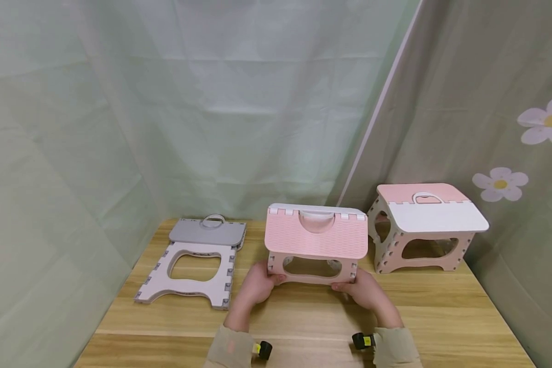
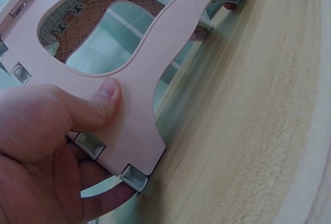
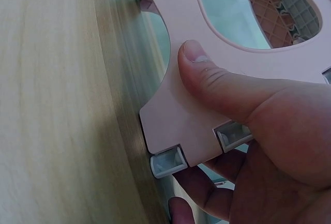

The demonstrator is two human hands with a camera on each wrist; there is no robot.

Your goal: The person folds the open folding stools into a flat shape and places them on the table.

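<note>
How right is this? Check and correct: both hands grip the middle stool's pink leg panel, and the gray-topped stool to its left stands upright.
Wrong: the gray-topped stool lies flat on the table, as the head view shows. The rest holds: it is left of the middle stool, whose pink leg panel the left hand and right hand grip.
</note>
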